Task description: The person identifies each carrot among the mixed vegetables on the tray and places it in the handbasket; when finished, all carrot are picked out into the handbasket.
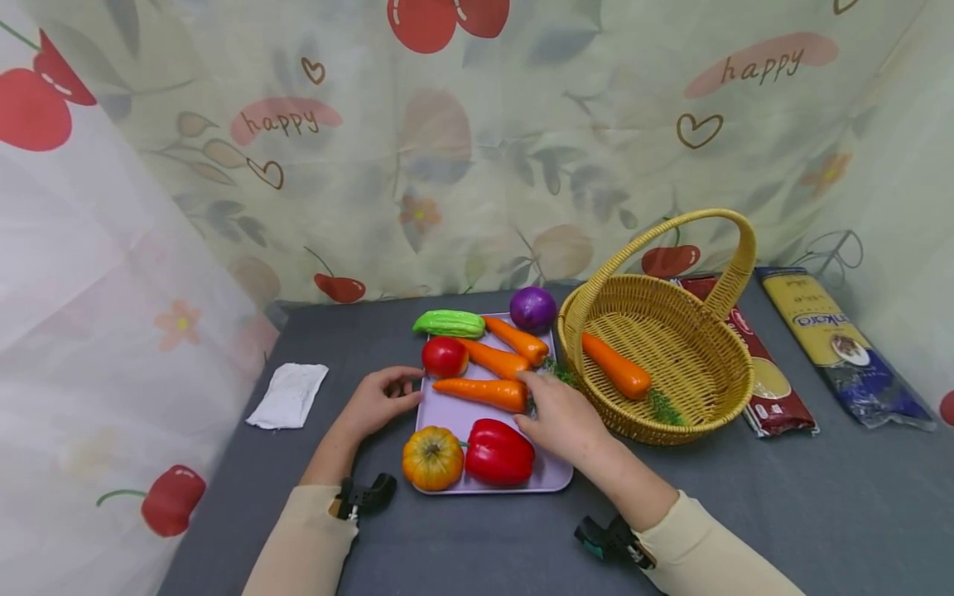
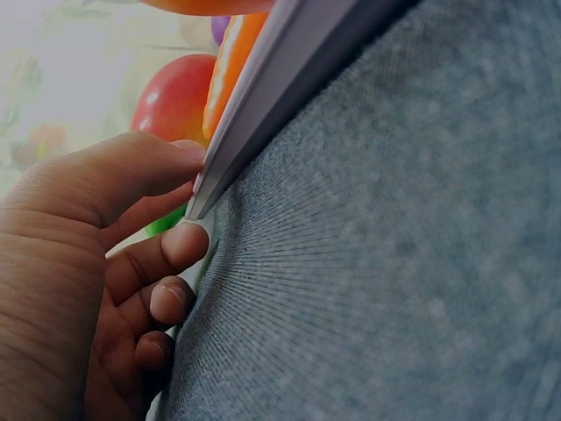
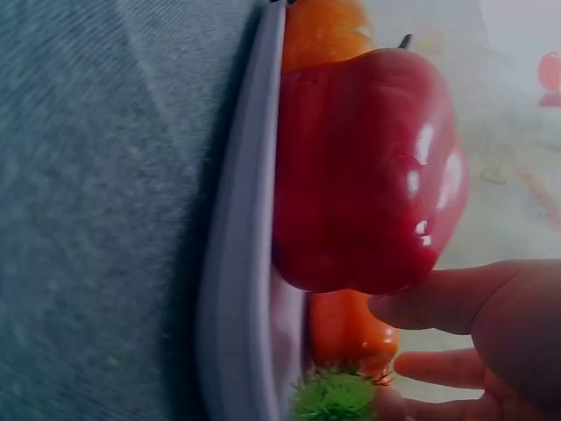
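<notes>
The thumb and fingers of the right hand sit astride the thick end of a glossy orange tapered carrot with leafy green top on a pale lilac rectangular tray; one cannot tell whether they grip it. The left hand touches the tray's left rim with thumb and forefinger, other fingers bent; whether it pinches the rim is unclear. A sound hold would probably keep the right thumb off the shiny red bell pepper beside it and press the carrot's firm body rather than its leaves, the left hand steadying the tray. Carrots number four: three on the tray, one inside the round yellow woven basket with arched handle. There is one pepper, one ribbed orange-yellow pumpkin, one round red apple, one long ridged green gourd and one round purple onion. Farther out lie two printed packets, one maroon packet and one yellow-and-blue packet, and one flat white folded wad.
</notes>
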`<state>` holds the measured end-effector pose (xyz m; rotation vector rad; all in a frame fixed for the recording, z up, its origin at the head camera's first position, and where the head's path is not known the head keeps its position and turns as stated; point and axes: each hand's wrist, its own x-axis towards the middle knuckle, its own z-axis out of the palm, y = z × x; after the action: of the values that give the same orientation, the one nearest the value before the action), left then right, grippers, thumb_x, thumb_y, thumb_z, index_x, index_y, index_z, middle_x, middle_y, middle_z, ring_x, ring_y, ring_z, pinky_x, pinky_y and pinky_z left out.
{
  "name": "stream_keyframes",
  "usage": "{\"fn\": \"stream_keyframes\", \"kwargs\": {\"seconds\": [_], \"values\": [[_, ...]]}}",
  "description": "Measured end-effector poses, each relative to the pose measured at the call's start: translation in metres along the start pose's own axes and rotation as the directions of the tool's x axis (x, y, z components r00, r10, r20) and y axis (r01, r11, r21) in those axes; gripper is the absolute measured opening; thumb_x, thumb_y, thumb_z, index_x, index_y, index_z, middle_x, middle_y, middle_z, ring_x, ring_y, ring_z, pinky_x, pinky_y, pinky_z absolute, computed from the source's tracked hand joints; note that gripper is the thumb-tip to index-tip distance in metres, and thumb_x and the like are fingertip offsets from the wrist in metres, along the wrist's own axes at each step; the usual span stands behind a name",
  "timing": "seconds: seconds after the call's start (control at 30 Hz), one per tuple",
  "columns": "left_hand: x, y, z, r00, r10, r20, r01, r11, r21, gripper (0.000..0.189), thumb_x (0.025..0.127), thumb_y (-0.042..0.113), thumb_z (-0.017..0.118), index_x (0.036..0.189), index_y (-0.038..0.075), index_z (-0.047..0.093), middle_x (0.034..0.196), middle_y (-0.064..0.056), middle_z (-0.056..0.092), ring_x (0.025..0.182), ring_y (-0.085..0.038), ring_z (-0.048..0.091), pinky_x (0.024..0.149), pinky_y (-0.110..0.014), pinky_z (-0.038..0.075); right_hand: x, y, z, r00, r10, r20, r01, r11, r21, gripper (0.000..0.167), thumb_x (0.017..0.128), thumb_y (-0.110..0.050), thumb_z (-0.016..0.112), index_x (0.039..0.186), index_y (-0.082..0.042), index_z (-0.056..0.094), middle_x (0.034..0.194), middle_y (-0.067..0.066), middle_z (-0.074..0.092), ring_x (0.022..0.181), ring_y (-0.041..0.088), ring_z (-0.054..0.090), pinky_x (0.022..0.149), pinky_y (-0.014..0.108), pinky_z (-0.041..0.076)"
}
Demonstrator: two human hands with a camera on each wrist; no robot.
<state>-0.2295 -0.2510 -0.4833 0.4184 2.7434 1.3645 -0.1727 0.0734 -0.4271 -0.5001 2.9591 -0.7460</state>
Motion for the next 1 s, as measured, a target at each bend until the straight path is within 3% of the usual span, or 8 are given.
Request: {"fn": "stream_keyframes", "kwargs": {"seconds": [0.3, 0.53, 0.77, 0.9, 1.0], "values": [[-0.001, -0.001, 0.001, 1.000, 0.005, -0.003, -0.005, 1.000, 0.004, 0.031, 0.092, 0.020, 0.078, 0.121, 0.009, 0.071, 0.088, -0.004, 0.059, 0.075, -0.023, 0.052, 0.064, -0.027, 0.040, 0.003, 0.004, 0.007, 1.000, 0.012, 0.002, -0.012, 1.000, -0.029, 0.059, 0.091, -0.026, 0.078, 0.142, -0.005, 0.057, 0.130, 0.014, 0.066, 0.118, 0.032, 0.064, 0.099, 0.050, 0.050], [0.000, -0.002, 0.000, 1.000, 0.008, -0.004, -0.008, 1.000, 0.005, 0.031, 0.092, 0.020, 0.078, 0.121, 0.010, 0.071, 0.089, -0.004, 0.059, 0.075, -0.023, 0.052, 0.065, -0.028, 0.041, 0.004, 0.004, 0.007, 1.000, -0.001, 0.023, 0.002, 0.999, -0.044, 0.054, 0.089, -0.027, 0.080, 0.136, -0.008, 0.063, 0.114, 0.008, 0.071, 0.099, 0.024, 0.067, 0.086, 0.045, 0.055], [0.002, -0.005, 0.001, 1.000, 0.007, -0.004, -0.007, 1.000, 0.004, 0.032, 0.092, 0.023, 0.079, 0.121, 0.011, 0.071, 0.089, -0.004, 0.059, 0.075, -0.023, 0.052, 0.064, -0.028, 0.041, 0.002, 0.003, -0.002, 0.996, -0.045, 0.072, 0.048, 0.998, -0.035, 0.050, 0.089, -0.027, 0.081, 0.130, -0.003, 0.068, 0.116, 0.012, 0.071, 0.106, 0.028, 0.066, 0.094, 0.046, 0.052], [0.003, -0.006, 0.002, 1.000, -0.002, -0.005, 0.002, 1.000, 0.001, 0.032, 0.092, 0.022, 0.079, 0.121, 0.011, 0.071, 0.089, -0.004, 0.059, 0.074, -0.024, 0.052, 0.064, -0.028, 0.040, 0.000, 0.001, -0.014, 0.994, -0.070, 0.079, 0.071, 0.997, -0.001, 0.043, 0.090, -0.028, 0.081, 0.125, -0.005, 0.071, 0.099, 0.005, 0.070, 0.089, 0.023, 0.063, 0.082, 0.041, 0.053], [0.003, -0.006, 0.001, 1.000, -0.005, -0.006, 0.005, 1.000, 0.000, 0.031, 0.092, 0.022, 0.079, 0.120, 0.011, 0.071, 0.089, -0.005, 0.059, 0.074, -0.024, 0.052, 0.064, -0.028, 0.040, -0.002, -0.001, -0.023, 0.994, -0.075, 0.079, 0.073, 0.997, 0.030, 0.036, 0.091, -0.029, 0.080, 0.118, -0.007, 0.072, 0.082, 0.000, 0.061, 0.076, 0.019, 0.055, 0.070, 0.036, 0.046]]}}
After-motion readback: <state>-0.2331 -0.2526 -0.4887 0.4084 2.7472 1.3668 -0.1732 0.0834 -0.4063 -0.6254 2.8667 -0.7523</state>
